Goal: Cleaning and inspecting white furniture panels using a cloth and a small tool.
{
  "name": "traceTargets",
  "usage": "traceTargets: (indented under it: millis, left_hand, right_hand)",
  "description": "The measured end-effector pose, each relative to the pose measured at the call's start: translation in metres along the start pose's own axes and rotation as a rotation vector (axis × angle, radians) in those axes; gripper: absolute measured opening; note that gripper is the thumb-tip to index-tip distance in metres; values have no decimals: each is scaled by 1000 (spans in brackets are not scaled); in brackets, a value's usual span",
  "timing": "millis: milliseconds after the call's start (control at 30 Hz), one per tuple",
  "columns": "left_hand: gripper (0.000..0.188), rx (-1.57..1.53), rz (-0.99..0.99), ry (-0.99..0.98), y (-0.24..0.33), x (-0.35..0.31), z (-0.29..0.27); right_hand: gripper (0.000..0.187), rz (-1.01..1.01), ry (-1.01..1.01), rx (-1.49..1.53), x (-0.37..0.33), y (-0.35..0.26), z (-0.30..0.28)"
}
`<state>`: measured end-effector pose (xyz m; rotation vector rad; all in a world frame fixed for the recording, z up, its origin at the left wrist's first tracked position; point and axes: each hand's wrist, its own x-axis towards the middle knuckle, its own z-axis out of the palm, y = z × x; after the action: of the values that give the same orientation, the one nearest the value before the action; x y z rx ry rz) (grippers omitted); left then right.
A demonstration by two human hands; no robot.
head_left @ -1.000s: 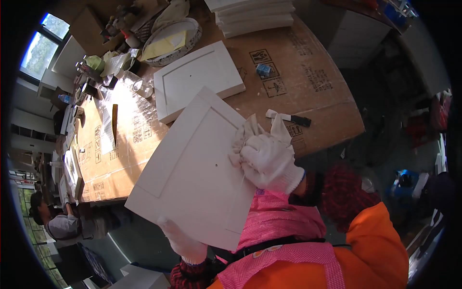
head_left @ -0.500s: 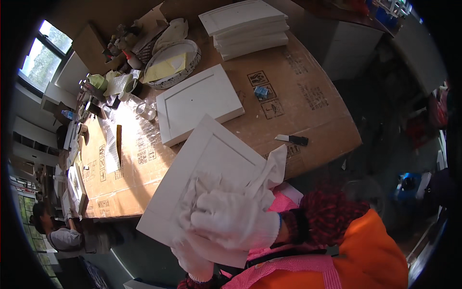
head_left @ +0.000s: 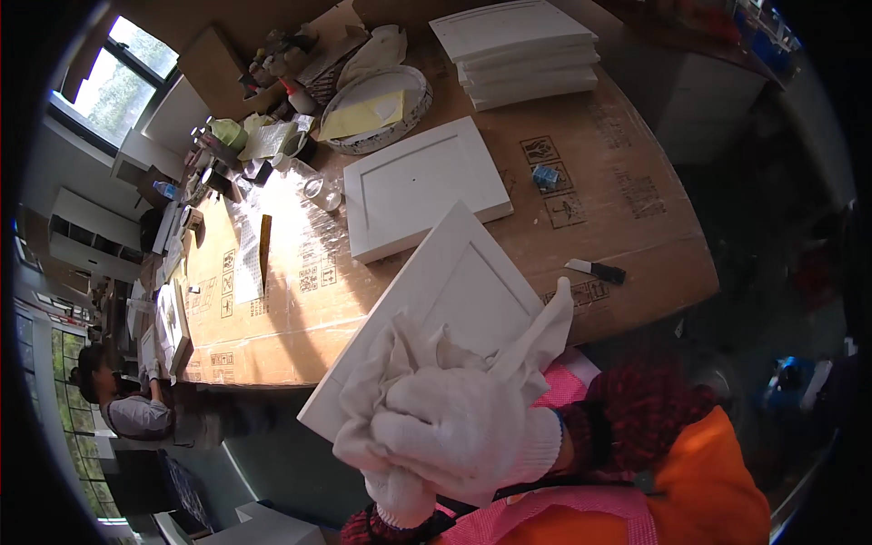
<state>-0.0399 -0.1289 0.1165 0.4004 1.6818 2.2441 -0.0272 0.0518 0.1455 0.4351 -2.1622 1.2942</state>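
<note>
A white panel with a recessed frame tilts in front of me, its far corner reaching over the table edge. My right hand, in a white knitted glove, is closed on a crumpled off-white cloth and presses it against the panel's face. One end of the cloth sticks out to the right. Lower down, my left hand, gloved too, grips the panel at its near edge; its fingers are mostly hidden beneath the panel and the other glove.
Cardboard covers the table. On it are another white panel, a stack of white panels, a scraper, a blue crumpled piece, a round tray and a clear jar. A person works at the far left.
My right hand and the cloth have shifted a little toward the panel's near edge. The whole view has swung slightly, so the table things appear further right.
</note>
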Motion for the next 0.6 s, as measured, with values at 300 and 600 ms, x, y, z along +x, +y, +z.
traceTargets:
  millis: [300, 600]
  left_hand:
    - [59, 447, 20, 121, -7, -2, -17]
    - [67, 355, -140, 97, 8, -10, -12]
  right_hand:
    - [15, 325, 291, -232, 27, 92, -29]
    - [17, 174, 454, -337, 40, 100, -46]
